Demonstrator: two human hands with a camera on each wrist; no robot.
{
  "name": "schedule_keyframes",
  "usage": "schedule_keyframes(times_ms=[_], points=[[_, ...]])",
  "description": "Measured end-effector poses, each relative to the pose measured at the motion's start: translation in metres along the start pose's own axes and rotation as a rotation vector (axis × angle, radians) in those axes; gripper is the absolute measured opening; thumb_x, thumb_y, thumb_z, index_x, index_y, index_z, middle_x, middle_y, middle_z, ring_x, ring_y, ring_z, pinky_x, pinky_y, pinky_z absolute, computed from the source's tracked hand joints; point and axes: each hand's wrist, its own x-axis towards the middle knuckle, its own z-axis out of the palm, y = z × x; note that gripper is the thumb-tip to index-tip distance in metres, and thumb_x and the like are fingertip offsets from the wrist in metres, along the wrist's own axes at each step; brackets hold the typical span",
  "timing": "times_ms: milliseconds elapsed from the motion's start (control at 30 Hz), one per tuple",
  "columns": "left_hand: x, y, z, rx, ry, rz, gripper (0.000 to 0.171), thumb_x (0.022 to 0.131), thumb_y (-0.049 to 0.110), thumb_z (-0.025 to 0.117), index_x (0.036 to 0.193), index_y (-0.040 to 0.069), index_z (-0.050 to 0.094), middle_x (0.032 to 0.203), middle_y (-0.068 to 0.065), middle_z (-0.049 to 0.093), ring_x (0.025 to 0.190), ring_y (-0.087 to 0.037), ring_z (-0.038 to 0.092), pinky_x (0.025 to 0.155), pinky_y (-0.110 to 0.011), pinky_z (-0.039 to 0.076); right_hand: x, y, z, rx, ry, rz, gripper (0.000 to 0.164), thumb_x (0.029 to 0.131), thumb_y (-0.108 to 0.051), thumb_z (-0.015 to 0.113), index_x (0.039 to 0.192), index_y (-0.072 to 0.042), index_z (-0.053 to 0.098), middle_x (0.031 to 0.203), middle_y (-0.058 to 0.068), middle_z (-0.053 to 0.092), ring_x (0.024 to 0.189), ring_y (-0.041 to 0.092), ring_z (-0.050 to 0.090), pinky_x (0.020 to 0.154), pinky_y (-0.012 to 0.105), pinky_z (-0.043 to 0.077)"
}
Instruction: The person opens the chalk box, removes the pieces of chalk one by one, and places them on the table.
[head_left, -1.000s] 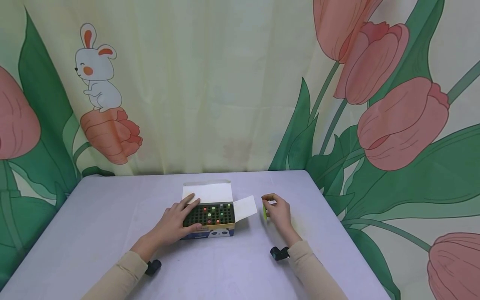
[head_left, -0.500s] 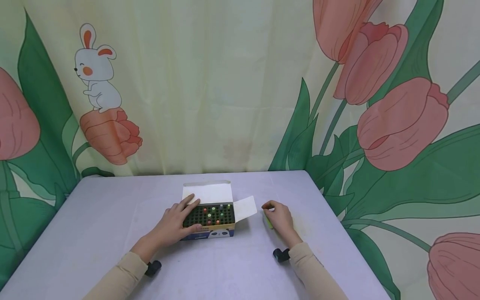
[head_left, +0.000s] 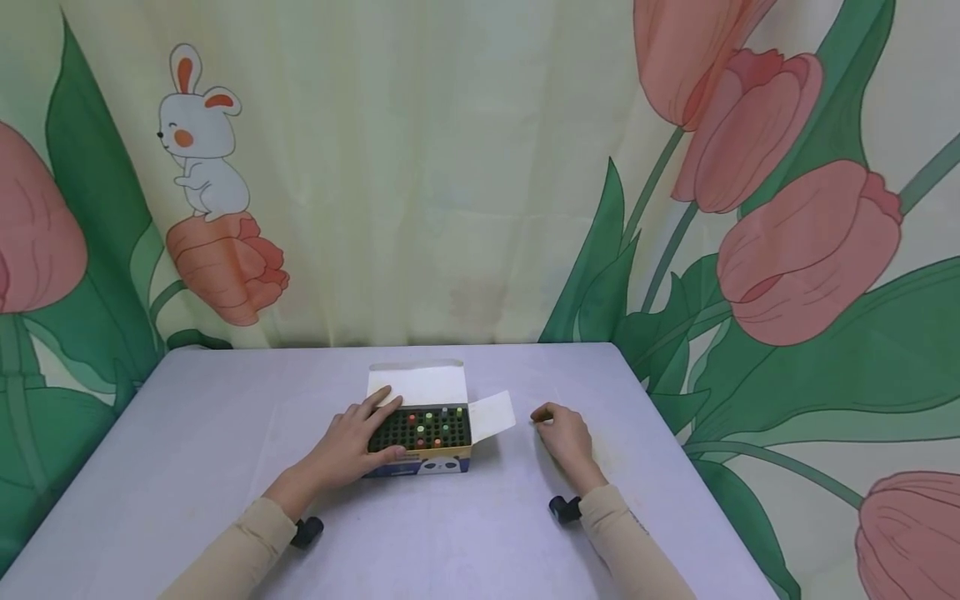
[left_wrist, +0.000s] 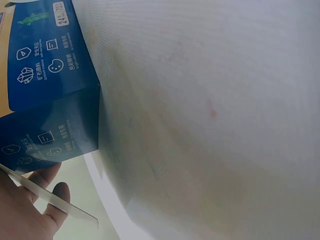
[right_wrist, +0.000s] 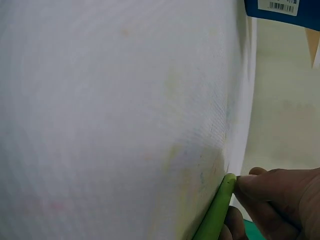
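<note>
An open box of chalk (head_left: 442, 464), blue and yellow with a panda face, stands mid-table. Its dark rack (head_left: 408, 429) has rows of holes, several with coloured sticks in them. My left hand (head_left: 345, 442) rests across the box's left end, thumb at the front edge, straight fingers spread towards the raised lid. In the left wrist view some of its fingertips (left_wrist: 61, 192) show behind a side flap (left_wrist: 50, 196). Right of the box, my right hand (head_left: 566, 437) pinches a green chalk stick (right_wrist: 215, 212). In the head view the hand hides that stick.
The white lid (head_left: 420, 383) stands raised at the back of the box, and the right flap (head_left: 491, 414) juts out sideways. A white cloth with faint coloured smudges covers the table (head_left: 225, 433). A curtain (head_left: 450, 167) printed with tulips and a rabbit hangs behind.
My right hand has tipped lower and moved slightly right; the green chalk, upright and visible one second ago, has tilted out of sight in the head view. My left hand stays on the box.
</note>
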Motion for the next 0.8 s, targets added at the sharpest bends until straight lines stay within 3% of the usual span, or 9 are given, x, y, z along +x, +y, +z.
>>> schedule_keyframes(times_ms=[467, 800], points=[[-0.001, 0.003, -0.003, -0.007, 0.007, -0.004, 0.087, 0.094, 0.068, 0.061, 0.163, 0.022, 0.036, 0.171, -0.009, 0.023, 0.135, -0.04, 0.048, 0.103, -0.069, 0.038, 0.002, -0.001, 0.0, 0.013, 0.011, 0.007, 0.012, 0.091, -0.014, 0.072, 0.102, -0.013, 0.078, 0.106, 0.005, 0.078, 0.091, 0.023, 0.07, 0.073, 0.038, 0.054], [0.0, 0.001, -0.003, -0.022, -0.007, -0.011, 0.089, 0.093, 0.069, 0.062, 0.164, 0.023, 0.033, 0.172, -0.007, 0.02, 0.138, -0.041, 0.046, 0.105, -0.07, 0.035, 0.0, -0.014, -0.006, 0.027, 0.071, -0.051, 0.013, 0.094, -0.019, 0.072, 0.105, -0.014, 0.079, 0.106, 0.004, 0.079, 0.089, 0.022, 0.07, 0.073, 0.037, 0.054]])
